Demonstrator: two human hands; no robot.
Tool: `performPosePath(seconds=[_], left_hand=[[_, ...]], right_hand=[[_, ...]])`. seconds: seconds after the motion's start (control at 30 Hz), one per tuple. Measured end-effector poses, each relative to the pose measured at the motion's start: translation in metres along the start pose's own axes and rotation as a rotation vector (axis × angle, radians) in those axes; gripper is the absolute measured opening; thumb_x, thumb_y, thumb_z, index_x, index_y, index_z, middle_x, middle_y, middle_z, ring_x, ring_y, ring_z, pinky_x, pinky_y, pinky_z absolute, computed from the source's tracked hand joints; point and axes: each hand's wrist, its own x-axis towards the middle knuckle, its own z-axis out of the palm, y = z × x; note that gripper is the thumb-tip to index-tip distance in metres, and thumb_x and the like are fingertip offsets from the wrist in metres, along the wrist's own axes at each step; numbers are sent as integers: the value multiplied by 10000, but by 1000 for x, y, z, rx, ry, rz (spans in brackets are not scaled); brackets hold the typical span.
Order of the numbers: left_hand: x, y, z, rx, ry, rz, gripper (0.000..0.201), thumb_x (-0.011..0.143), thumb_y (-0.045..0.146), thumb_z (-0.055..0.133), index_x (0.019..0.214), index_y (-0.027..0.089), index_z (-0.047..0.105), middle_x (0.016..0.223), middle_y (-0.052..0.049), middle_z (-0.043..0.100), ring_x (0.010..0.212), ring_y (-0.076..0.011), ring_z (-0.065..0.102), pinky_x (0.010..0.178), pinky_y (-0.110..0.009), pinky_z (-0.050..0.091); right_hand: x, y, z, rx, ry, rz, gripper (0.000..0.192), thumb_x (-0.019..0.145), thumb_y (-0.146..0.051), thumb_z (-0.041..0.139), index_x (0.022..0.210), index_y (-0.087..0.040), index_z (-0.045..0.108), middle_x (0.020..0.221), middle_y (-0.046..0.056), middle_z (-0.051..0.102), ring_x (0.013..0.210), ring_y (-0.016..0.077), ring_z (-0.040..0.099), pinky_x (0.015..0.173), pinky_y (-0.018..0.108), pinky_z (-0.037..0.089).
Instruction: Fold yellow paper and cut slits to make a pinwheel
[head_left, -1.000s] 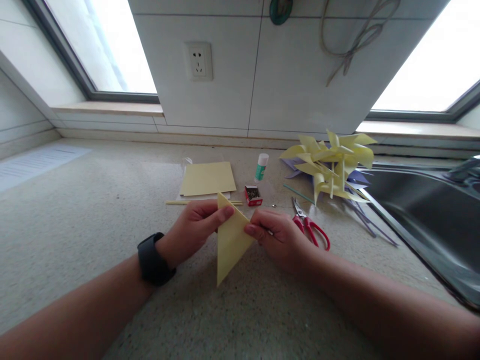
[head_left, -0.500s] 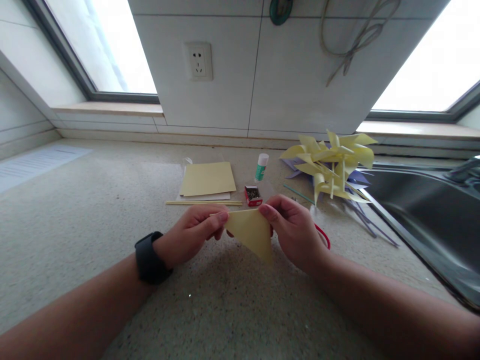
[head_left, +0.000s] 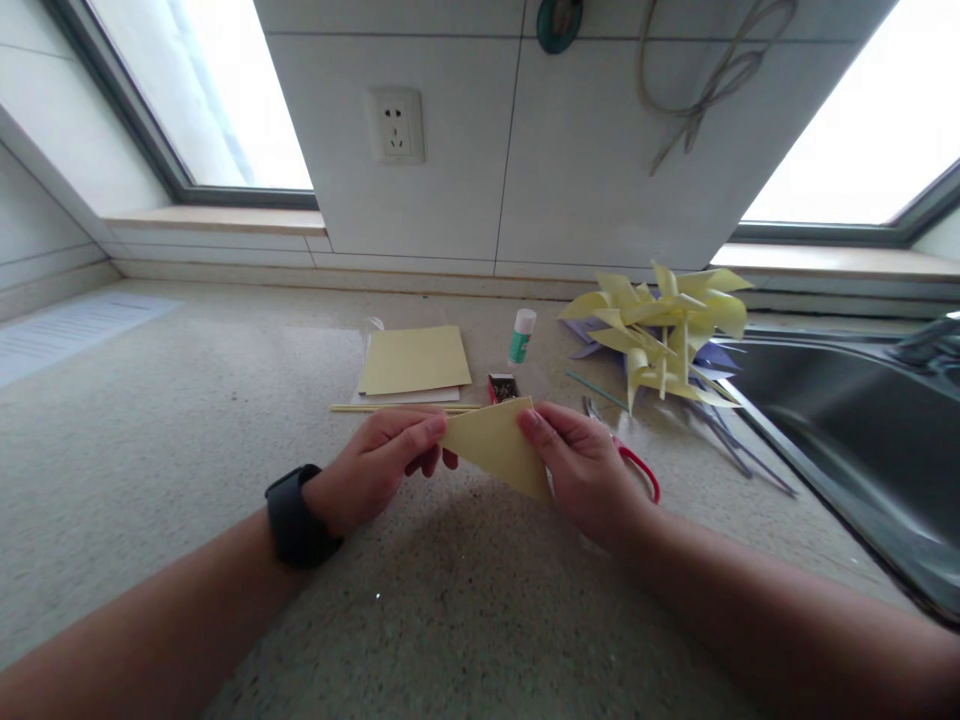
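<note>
Rotated since earlier: folded yellow triangle (head_left: pixel 495 448), now flatter, pinched by left hand (head_left: pixel 375 465) and right hand (head_left: pixel 589 470); scissors (head_left: pixel 637 465) unused, pinwheels (head_left: pixel 664 330) finished far right.

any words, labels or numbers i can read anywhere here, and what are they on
No text here can be read.
Glue stick: label too small and blurred to read.
Small red box: print too small to read.
Sheet of paper at far left of the counter: faint lines of text, too blurred to read.
Folded yellow paper held by the left hand and right hand: blank.
</note>
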Motion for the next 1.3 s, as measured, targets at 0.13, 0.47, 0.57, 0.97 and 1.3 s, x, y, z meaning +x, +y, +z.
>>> performPosePath(seconds=[0.13,0.47,0.57,0.97,1.3], left_hand=[[2,12,-15,255,-178,81,394,1023,346,434,765,150,658,813,-39,636,736,-147,549,667,-269,427],[4,5,-18,287,-187,-25,425,998,443,512,699,158,612,642,13,559,598,-114,491,553,-227,383],[3,1,-20,187,-89,-96,442,982,481,527,694,156,608,611,19,551,556,-104,471,513,-215,364],[7,10,-18,373,-213,70,328,951,433,602,763,170,655,733,1,578,710,-147,509,648,-259,410],[4,8,-7,175,-225,-53,437,978,436,500,627,176,482,628,43,383,591,-113,357,524,-239,297]], right_hand=[[1,3,0,-78,-23,-18,392,948,-512,513,711,-203,558,669,-9,475,612,131,410,523,258,328],[4,7,0,-175,-75,86,420,900,-556,567,694,-192,604,607,-7,529,543,120,440,469,252,312],[3,8,1,-167,-89,130,441,909,-574,545,674,-202,569,540,-26,494,479,110,421,434,252,288],[-2,6,4,-375,-246,-99,431,944,-449,594,598,-198,533,555,-42,461,542,106,403,514,265,292],[-10,0,8,-372,-379,-142,468,998,-452,493,607,-200,447,553,-52,400,524,95,381,514,263,274]])
